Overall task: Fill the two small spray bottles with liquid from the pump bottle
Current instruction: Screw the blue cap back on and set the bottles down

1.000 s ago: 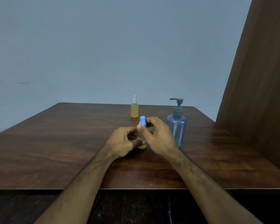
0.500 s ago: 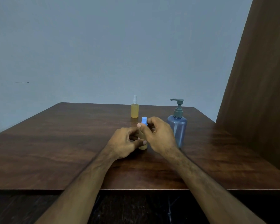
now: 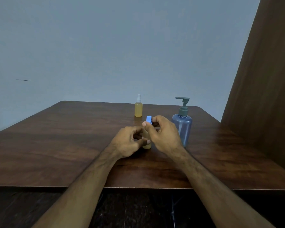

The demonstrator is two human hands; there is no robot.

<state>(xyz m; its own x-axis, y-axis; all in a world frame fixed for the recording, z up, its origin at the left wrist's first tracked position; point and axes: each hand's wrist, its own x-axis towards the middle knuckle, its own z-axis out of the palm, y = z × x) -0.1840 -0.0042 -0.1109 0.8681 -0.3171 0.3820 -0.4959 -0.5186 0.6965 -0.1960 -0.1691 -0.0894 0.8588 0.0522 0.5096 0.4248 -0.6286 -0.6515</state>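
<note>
Head view: both hands on the blue-capped spray bottle

The left hand [image 3: 129, 142] has a grip clenched round the body of the blue-capped spray bottle [image 3: 147, 142], standing on the surface [image 3: 56, 145] near its middle. The right hand [image 3: 163, 134] pinches the blue cap [image 3: 148, 118] between thumb and fingers. The bottle looks light, smooth and easily tipped, so the body wants steadying low while the cap turns. The white-capped spray bottle [image 3: 138, 109] stands behind; the pump bottle [image 3: 183, 124] stands just right.
</note>
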